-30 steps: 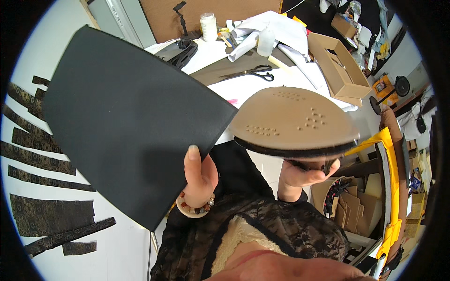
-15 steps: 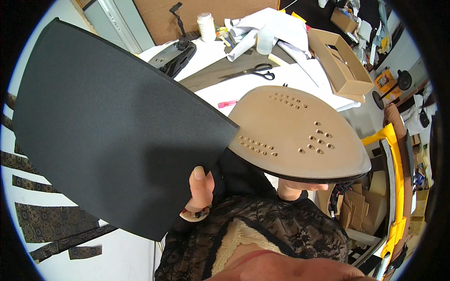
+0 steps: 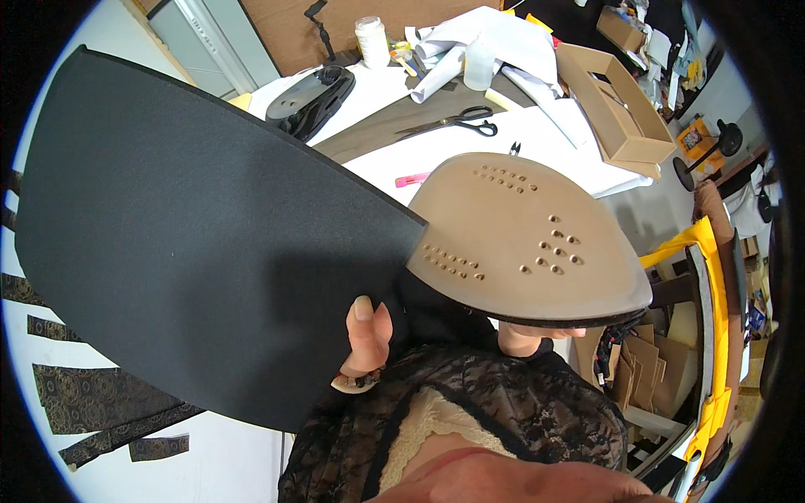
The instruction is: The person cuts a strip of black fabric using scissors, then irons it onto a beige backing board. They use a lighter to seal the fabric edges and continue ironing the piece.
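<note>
A large, stiff black sheet (image 3: 193, 218) with a curved outline fills the left side, raised close to me. My left hand (image 3: 367, 339) grips it near its lower right, thumb on the front face and the other fingers hidden behind. Overlapping or nearly touching its right corner is a steam iron (image 3: 503, 251), its beige soleplate with groups of holes turned toward me. My right hand (image 3: 537, 338) is under and behind the iron, mostly hidden by it, with only some fingers showing below its dark lower edge.
Beyond lies a white table with black scissors (image 3: 453, 123), a pink-handled tool (image 3: 412, 179), a black iron rest (image 3: 310, 102), a white jar (image 3: 371, 44), crumpled white paper (image 3: 503, 42) and a cardboard box (image 3: 616, 105). Patterned dark fabric strips (image 3: 109, 398) lie at lower left; a yellow-edged rack (image 3: 713, 318) stands right.
The iron has shifted slightly left, and the sheet's upper left corner has dipped a little. Background things sit slightly farther right. Both grips look the same.
</note>
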A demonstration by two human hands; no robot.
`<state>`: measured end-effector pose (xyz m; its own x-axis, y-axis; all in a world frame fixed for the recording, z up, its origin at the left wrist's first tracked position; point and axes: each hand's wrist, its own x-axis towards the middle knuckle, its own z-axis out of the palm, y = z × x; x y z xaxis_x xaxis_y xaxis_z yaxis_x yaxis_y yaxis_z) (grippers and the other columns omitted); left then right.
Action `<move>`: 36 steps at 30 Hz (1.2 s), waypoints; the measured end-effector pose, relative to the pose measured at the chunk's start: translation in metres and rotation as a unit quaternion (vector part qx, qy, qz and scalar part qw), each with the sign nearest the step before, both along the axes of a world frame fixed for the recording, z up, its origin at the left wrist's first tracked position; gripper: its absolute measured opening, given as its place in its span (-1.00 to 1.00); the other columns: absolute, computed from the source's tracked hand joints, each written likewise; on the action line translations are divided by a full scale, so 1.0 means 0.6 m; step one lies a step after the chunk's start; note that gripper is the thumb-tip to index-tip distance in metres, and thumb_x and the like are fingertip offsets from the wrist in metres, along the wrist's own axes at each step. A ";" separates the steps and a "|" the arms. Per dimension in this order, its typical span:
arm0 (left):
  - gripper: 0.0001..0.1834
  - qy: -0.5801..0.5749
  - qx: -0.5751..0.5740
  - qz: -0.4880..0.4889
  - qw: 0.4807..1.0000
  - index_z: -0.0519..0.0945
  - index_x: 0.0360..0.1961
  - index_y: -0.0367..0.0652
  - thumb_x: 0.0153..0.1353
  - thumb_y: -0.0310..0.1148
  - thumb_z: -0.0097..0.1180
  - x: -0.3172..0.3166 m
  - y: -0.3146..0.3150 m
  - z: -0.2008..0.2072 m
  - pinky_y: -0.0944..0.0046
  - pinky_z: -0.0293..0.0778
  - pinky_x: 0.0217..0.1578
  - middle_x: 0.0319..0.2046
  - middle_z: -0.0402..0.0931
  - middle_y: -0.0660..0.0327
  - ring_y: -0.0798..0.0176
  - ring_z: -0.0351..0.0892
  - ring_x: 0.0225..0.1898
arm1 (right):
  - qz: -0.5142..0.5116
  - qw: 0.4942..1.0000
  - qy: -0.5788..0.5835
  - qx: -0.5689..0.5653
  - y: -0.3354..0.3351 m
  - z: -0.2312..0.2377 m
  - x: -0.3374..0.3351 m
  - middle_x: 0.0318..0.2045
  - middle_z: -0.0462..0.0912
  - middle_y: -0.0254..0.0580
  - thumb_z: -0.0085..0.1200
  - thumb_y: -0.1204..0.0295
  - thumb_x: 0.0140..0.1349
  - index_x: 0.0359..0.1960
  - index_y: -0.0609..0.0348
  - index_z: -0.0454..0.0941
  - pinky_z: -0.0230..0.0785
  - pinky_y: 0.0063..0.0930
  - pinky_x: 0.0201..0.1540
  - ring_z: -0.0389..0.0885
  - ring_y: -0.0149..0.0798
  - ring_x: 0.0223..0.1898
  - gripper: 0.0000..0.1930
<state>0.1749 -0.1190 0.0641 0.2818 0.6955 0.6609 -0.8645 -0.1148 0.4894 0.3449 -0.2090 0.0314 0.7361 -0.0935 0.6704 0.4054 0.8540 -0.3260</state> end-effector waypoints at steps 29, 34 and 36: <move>-0.58 -0.055 -0.116 0.110 0.986 0.45 0.05 -0.36 0.11 -0.57 -0.06 -0.057 0.061 0.039 0.06 0.42 0.12 -0.03 0.51 -0.02 0.13 0.53 0.01 | 0.206 0.733 -0.393 -0.515 0.044 0.262 0.155 -0.42 0.63 -0.22 0.31 0.31 0.01 -0.29 0.30 0.57 0.45 -0.56 -0.28 0.61 -0.41 -0.39 -0.67; -0.56 -0.063 -0.106 0.102 0.987 0.44 0.07 -0.35 0.10 -0.57 -0.06 -0.057 0.056 0.034 0.08 0.39 0.14 -0.01 0.51 -0.01 0.14 0.53 0.01 | 0.185 0.730 -0.421 -0.505 0.041 0.265 0.144 -0.45 0.63 -0.21 0.33 0.35 -0.02 -0.29 0.31 0.57 0.45 -0.57 -0.30 0.62 -0.40 -0.41 -0.68; -0.55 -0.059 -0.107 0.101 0.987 0.44 0.08 -0.35 0.10 -0.57 -0.06 -0.057 0.055 0.036 0.08 0.40 0.14 -0.01 0.50 -0.01 0.13 0.53 0.01 | 0.193 0.721 -0.428 -0.510 0.045 0.262 0.147 -0.44 0.63 -0.22 0.33 0.35 -0.03 -0.29 0.31 0.57 0.45 -0.57 -0.30 0.62 -0.41 -0.41 -0.67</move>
